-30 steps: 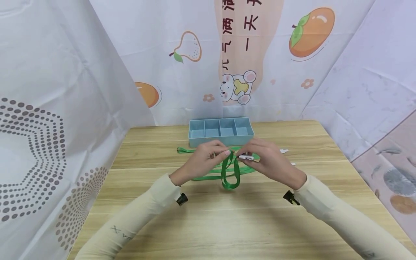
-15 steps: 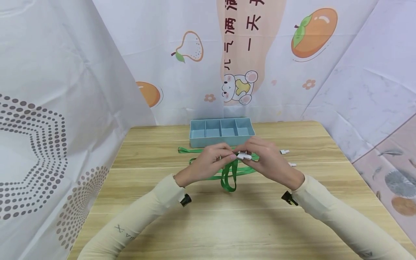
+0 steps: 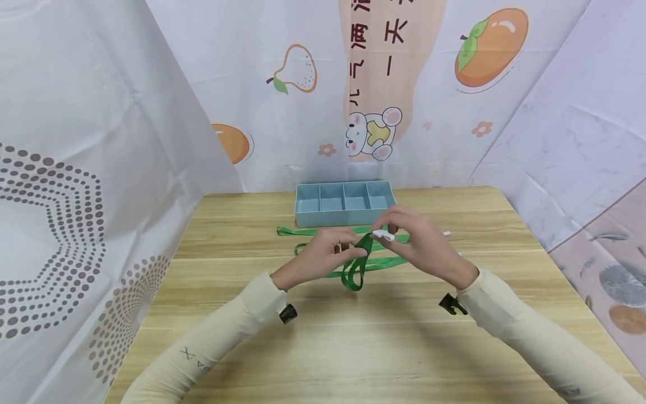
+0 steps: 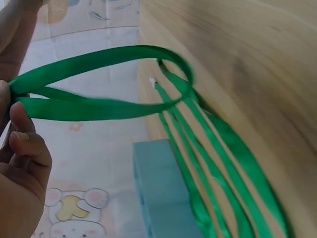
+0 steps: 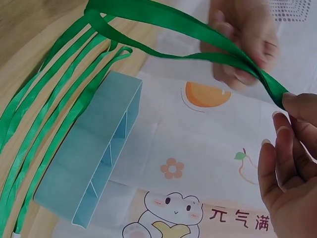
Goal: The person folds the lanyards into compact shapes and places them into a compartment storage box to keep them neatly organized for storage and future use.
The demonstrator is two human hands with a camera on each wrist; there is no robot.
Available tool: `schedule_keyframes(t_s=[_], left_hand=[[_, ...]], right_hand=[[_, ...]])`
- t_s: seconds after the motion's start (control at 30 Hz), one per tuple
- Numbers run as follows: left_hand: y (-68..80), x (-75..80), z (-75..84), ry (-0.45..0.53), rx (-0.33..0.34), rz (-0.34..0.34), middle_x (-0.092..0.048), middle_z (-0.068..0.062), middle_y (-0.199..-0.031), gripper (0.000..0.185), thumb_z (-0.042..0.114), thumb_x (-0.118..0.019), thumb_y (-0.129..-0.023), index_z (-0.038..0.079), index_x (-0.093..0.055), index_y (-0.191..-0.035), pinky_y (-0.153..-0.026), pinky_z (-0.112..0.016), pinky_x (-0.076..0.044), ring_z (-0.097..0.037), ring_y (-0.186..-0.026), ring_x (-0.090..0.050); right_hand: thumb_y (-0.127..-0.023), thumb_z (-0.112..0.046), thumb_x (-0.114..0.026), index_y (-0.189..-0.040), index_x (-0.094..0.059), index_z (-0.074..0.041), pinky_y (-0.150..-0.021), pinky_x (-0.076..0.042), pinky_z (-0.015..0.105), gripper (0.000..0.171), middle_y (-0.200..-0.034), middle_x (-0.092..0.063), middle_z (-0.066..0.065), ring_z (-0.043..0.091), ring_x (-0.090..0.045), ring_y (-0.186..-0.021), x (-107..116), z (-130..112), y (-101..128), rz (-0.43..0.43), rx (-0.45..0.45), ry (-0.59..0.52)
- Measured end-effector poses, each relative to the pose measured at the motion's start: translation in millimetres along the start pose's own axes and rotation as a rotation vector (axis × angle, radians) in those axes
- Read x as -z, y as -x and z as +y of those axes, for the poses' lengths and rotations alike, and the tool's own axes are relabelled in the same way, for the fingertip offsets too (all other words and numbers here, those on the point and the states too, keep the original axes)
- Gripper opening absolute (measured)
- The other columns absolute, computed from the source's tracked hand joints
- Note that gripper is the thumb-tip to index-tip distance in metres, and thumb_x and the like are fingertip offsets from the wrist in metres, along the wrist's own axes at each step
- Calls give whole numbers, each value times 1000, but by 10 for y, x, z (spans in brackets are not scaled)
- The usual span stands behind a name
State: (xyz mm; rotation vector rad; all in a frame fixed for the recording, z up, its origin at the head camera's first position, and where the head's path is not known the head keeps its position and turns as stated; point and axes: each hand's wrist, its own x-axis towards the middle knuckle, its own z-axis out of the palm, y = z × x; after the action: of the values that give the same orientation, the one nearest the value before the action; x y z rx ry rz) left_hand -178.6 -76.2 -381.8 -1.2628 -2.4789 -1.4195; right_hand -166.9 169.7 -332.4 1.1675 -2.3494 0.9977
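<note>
A green lanyard with a white clip is held above the wooden table, its loop hanging down between the hands. My right hand pinches it at the clip end; in the right wrist view the strap runs taut from that thumb and fingertips. My left hand has its thumb and half-curled fingers around the strap, a little below the clip. The left wrist view shows the wide loop stretching away from the fingers, and the left hand is blurred in the right wrist view.
Several more green lanyards lie side by side behind the hands, white ends toward the right. Beyond them stands a light-blue divided box. A printed white curtain rises behind the table.
The left hand's fingers have shifted from right beside the clip to lower on the strap. The right hand has lifted the clip end slightly, and the strap between them slants upward.
</note>
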Motion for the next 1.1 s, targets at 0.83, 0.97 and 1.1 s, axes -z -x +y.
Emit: schedule_keyframes(t_s=[0.83,0.97,1.1], left_hand=[[293,-239,-483,196,288,-140,-74,7,-105,13,31,-68,-102,23,-75,-109,-72,-30,-49,-12,-86,-63],[368,-210,-499,296,353,-99,-73,-1,-105,17,34,-70,-101,23,-75,-112,-66,-28,-45,-14,-80,-57],[424,-166,-469,404,420,35,-70,-5,-98,32,36,-77,-95,21,-73,-123,-62,-26,-43,-15,-77,-52]], right_hand=[[-83,10,-81,-102,-75,-15,-75,-46,21,32,-98,-71,-5,8,-57,-84,375,102,127,179,-49,-69],[-84,9,-80,-100,-74,-13,-76,-48,19,28,-97,-70,-3,9,-59,-82,422,182,200,194,-112,-76],[-90,5,-77,-99,-73,-12,-74,-48,17,20,-94,-70,1,10,-60,-80,443,282,299,197,-223,-90]])
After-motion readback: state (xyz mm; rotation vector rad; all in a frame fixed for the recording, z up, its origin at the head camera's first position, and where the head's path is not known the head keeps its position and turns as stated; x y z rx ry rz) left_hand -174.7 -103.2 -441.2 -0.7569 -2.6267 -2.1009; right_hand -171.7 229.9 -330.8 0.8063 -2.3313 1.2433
